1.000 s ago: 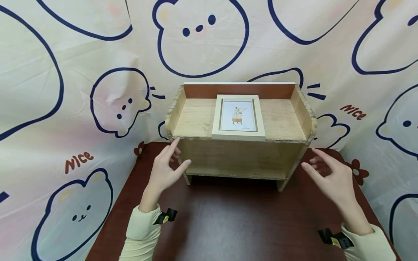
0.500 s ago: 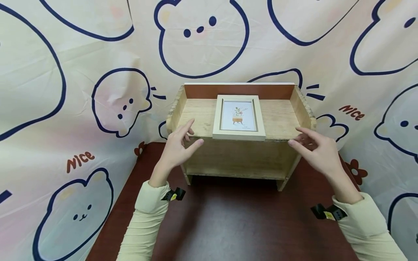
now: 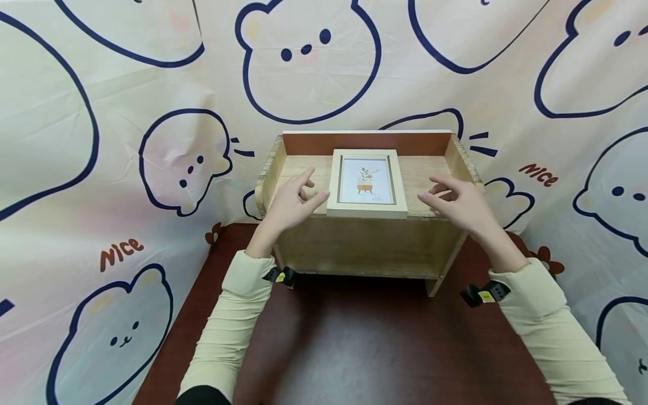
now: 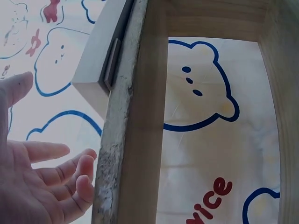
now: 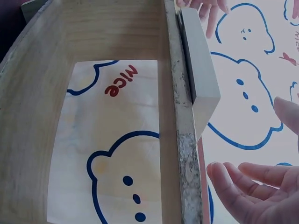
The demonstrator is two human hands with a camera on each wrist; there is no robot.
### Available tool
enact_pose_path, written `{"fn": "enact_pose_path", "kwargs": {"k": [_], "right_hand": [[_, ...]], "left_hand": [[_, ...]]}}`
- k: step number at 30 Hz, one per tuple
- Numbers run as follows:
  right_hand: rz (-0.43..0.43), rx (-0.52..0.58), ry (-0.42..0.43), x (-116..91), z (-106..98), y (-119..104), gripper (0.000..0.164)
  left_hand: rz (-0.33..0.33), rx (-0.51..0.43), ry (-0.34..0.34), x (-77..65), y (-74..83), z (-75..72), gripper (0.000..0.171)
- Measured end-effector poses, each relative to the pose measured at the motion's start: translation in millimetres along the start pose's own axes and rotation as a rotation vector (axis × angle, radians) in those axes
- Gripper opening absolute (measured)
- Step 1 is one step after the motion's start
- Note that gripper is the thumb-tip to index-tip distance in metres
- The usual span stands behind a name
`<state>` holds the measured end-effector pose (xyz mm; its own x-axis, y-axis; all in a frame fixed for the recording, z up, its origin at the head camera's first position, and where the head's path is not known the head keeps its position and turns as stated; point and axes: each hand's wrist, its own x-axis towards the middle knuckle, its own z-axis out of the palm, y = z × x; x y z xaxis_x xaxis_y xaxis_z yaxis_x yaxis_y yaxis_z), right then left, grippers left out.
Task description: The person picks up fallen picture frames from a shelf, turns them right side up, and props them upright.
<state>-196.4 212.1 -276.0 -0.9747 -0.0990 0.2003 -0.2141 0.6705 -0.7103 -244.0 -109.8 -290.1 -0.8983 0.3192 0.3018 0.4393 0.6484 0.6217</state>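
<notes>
While left hand (image 3: 292,202) and right hand (image 3: 458,203) flank it, fingers (image 4: 49,151) loosely extended, cream picture frame (image 3: 367,183) lies face-up on wooden shelf (image 3: 419,170), at front edge; white print (image 3: 351,179) shows leafy plant, orange planter.

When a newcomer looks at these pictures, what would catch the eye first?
Probably the white picture frame with its potted-plant print, lying face up on the middle of the wooden shelf. Next, the left hand and right hand, one on each side of it. Behind them, the pale backdrop carries big blue-outlined cartoon faces.
</notes>
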Motion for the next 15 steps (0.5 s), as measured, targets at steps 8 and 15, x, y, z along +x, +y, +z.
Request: {"fn": "enact_pose_path", "kwargs": {"k": [8, 15], "right_hand": [[0.100, 0.026, -0.087, 30, 3, -5, 0.077], [0.179, 0.040, -0.156, 50, 6, -10, 0.082]], "left_hand": [[-0.084, 0.009, -0.061, 25.7, 4.5, 2.8, 0.071], [-0.133, 0.013, -0.085, 42.6, 5.1, 5.6, 0.072]]}}
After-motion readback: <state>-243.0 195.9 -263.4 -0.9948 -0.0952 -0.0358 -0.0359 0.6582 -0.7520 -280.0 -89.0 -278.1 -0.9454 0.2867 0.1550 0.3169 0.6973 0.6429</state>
